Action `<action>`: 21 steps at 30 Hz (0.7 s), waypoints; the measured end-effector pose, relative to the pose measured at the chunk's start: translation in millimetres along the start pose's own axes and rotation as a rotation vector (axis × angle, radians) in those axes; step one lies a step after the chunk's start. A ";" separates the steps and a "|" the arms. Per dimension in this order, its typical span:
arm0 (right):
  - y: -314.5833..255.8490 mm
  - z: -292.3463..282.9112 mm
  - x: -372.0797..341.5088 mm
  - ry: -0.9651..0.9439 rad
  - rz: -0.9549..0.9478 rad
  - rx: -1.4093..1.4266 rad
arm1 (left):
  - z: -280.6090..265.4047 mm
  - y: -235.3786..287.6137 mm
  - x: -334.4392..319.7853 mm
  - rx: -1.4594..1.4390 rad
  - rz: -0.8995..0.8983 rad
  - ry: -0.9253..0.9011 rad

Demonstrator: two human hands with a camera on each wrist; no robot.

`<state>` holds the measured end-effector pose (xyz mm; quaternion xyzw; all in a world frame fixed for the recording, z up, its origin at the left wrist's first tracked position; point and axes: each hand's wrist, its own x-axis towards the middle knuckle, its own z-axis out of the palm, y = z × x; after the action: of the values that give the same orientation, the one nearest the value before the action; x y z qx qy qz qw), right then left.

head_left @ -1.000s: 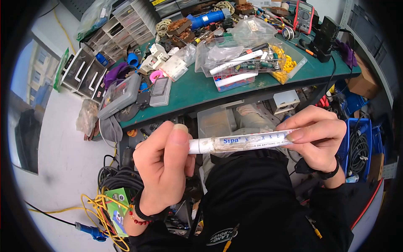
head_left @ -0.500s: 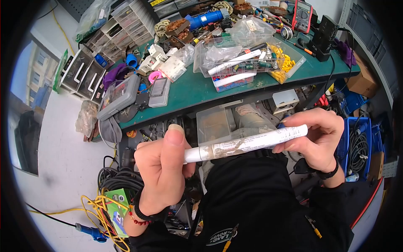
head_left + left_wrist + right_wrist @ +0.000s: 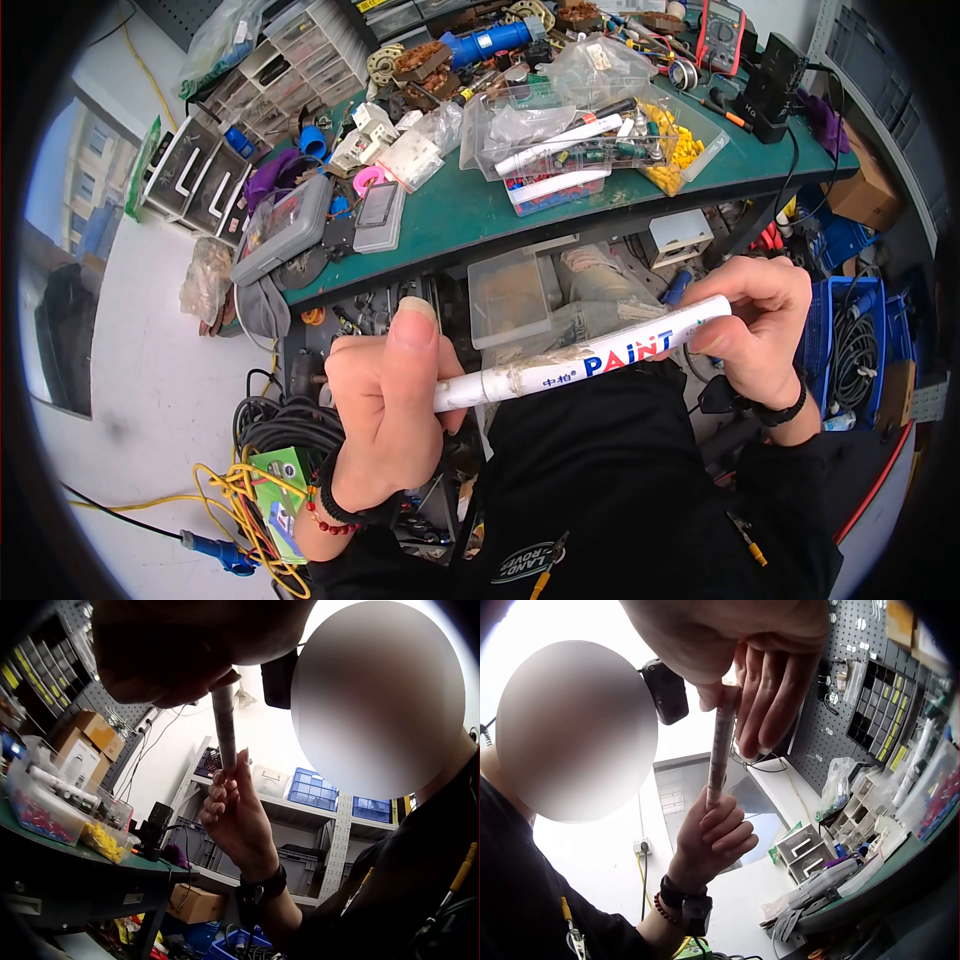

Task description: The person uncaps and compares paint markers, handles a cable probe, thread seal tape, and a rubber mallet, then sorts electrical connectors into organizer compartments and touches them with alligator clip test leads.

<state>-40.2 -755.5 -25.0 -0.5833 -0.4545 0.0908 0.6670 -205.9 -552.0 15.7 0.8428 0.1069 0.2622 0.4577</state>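
A white paint marker [image 3: 590, 362], smudged with brown dirt near its cap, is held crosswise in front of the body in the head view. Its printed side reads PAINT in blue and red letters. My left hand [image 3: 392, 390] grips the capped end, thumb along the top and fingers curled beneath. At the other end, my right hand [image 3: 758, 330] pinches the marker's tail between thumb and fingers. In the left wrist view the marker [image 3: 225, 731] spans the gap between both hands. The right wrist view shows the left hand [image 3: 716, 829] wrapped round the cap end.
Beyond the hands stands a cluttered green workbench [image 3: 450, 245]. On it sit a clear organizer box [image 3: 570, 150] with white markers and yellow pieces, a grey case [image 3: 285, 235] and a multimeter [image 3: 720, 40]. Blue crates [image 3: 850, 350] with cables stand at right; coiled black cable [image 3: 295, 430] lies at left.
The marker has rolled about its length, from the Sipa MARKER side through small print to the PAINT side. The right fingers have shifted on its tail; the left hand keeps its grip.
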 end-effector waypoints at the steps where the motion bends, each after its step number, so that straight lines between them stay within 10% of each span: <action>1: -0.1 -1.2 0.0 -0.024 -0.004 -0.033 | 0.0 -0.3 0.1 -0.002 0.005 -0.005; 14: 8.1 2.1 -7.3 0.025 0.101 0.312 | -4.0 1.6 8.5 0.079 -0.182 -0.238; 21: 45.9 -7.3 -28.7 0.143 0.220 0.428 | 10.0 -10.7 73.4 0.352 0.113 -0.129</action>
<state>-32.6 -765.4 -78.1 -0.4798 -0.3104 0.2156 0.7918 -138.3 -522.3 27.7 0.9295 0.0741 0.2099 0.2940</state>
